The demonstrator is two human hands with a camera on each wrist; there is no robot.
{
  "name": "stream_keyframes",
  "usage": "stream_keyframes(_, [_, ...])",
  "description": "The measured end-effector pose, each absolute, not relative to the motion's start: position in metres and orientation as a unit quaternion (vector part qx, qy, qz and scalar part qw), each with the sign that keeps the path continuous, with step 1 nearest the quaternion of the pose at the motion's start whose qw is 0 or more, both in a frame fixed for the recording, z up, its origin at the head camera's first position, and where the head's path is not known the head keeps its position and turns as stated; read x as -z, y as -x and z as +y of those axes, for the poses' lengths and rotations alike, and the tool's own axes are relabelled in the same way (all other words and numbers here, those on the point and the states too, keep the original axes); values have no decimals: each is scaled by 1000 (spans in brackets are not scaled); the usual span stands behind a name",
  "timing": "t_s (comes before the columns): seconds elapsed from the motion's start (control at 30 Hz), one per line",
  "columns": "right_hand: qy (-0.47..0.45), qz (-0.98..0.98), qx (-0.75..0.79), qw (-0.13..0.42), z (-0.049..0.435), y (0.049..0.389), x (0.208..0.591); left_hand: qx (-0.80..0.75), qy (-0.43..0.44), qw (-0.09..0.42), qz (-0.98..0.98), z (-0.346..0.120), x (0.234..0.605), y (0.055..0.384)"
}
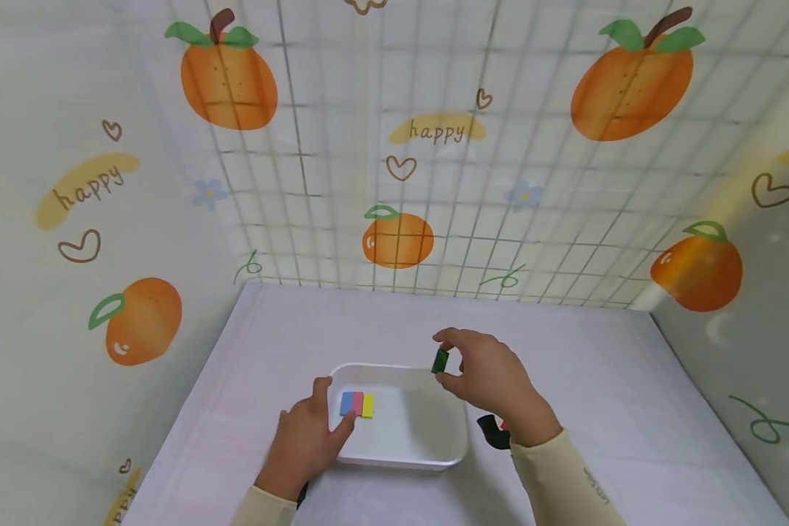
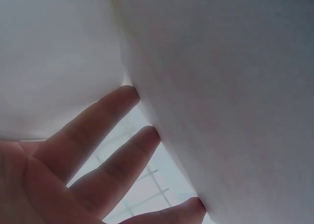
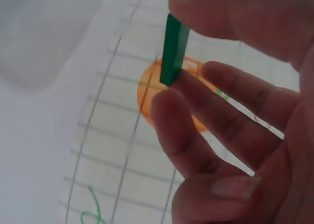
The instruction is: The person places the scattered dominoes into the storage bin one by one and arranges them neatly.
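A white rectangular tray (image 1: pixel 401 462) stands on the table, with a blue block (image 1: pixel 346 403), a pink block (image 1: pixel 358 403) and a yellow block (image 1: pixel 368 405) side by side in its left part. At the tray's left side my left hand (image 1: pixel 305 438) holds the edge, its thumb over the inside and its fingers along the outer side. In the left wrist view, several fingertips (image 2: pixel 130 94) touch a white surface. My right hand (image 1: pixel 489 369) pinches a small green block (image 3: pixel 173 49) by its ends between thumb and finger, above the tray's far right corner.
A black object (image 1: pixel 494 432) with a bit of red beside it lies right of the tray, partly hidden by the right wrist. Another black bit (image 1: pixel 302 495) shows by the left sleeve. A patterned cloth backdrop (image 1: pixel 329 219) surrounds the white table (image 1: pixel 598 380).
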State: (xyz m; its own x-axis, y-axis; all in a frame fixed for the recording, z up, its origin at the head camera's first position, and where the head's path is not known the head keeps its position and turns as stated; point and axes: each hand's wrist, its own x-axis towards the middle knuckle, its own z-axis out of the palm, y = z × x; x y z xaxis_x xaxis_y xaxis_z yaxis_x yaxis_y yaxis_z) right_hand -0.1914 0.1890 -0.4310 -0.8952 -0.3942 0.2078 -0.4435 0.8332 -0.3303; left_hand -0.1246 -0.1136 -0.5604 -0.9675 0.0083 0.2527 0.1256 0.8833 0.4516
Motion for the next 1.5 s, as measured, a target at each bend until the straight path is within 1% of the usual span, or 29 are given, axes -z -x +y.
stream_keyframes(0.17, [-223,-953,-200,51,167,199,440,242,39,125,-961,-113,564,126])
stream_keyframes(0.4, [-248,-945,-211,24,138,205,461,236,20,84,-968,-112,564,126])
stream_keyframes(0.5, [-262,-943,-203,19,126,207,468,233,15,76,-969,-113,564,127])
stream_keyframes(0.6, [-278,-942,-185,14,115,210,472,231,22,83,-969,-114,564,129])
stream_keyframes(0.73, [-287,-944,-164,-2,104,213,475,234,38,105,-966,-117,563,131])
stream_keyframes(0.9, [-300,-945,-133,-9,94,216,473,239,52,132,-960,-118,564,136])
stream_keyframes(1.07, [-322,-940,-109,-21,85,216,473,236,53,139,-960,-120,565,140])
stream_keyframes(1.27, [-310,-945,-86,-52,78,222,490,235,57,151,-959,-124,565,143])
stream_keyframes(1.5, [-296,-952,-61,-55,73,226,503,236,63,156,-957,-126,564,144])
